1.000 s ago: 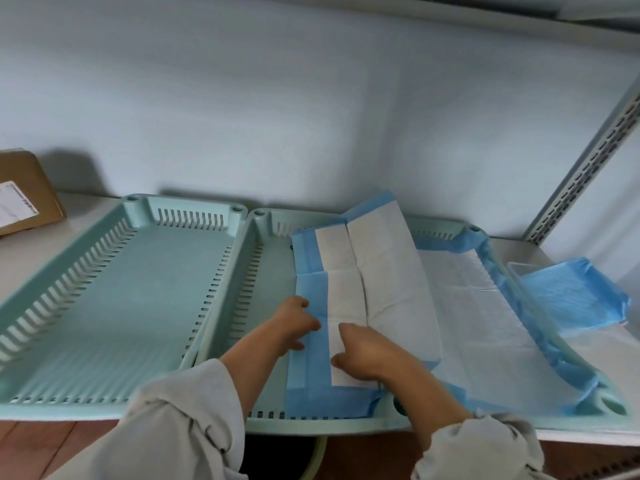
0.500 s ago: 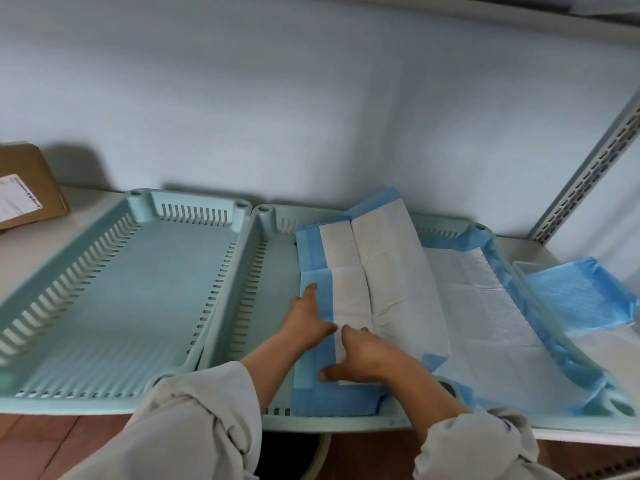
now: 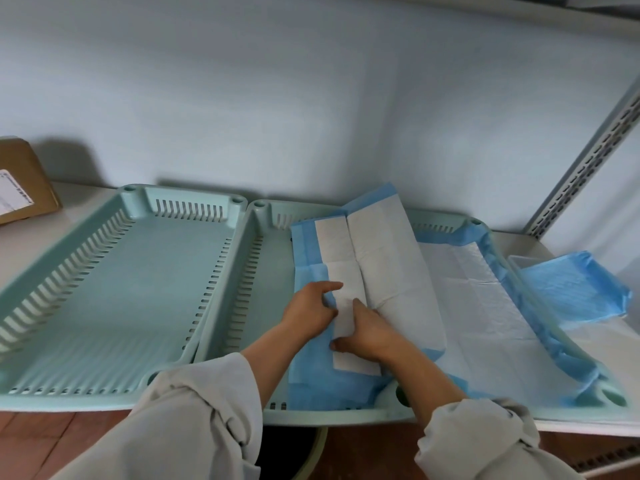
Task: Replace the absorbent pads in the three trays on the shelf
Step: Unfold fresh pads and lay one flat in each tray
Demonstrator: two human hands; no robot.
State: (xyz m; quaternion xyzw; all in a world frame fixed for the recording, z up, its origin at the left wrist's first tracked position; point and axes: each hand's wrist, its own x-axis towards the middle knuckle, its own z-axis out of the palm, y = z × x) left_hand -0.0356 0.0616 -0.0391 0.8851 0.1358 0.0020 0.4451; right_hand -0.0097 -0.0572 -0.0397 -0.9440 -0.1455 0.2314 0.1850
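Three mint-green slotted trays stand side by side on the shelf. The left tray (image 3: 114,289) is bare. In the middle tray (image 3: 256,271) lies a half-unfolded blue-and-white absorbent pad (image 3: 388,258). My left hand (image 3: 311,306) pinches a fold of this pad at its blue left border. My right hand (image 3: 367,330) grips the white fold beside it. The right tray (image 3: 616,398) holds a spread pad (image 3: 485,306), its blue edges riding up over the rim.
A folded blue pad (image 3: 575,289) lies on the shelf (image 3: 27,244) to the right of the trays. A brown cardboard box (image 3: 20,181) sits at the far left. A slotted metal upright (image 3: 585,168) rises at the right, the wall close behind.
Both hands have crept forward along the pad in the middle tray and closed together on its folds. The pad's left flap has opened slightly.
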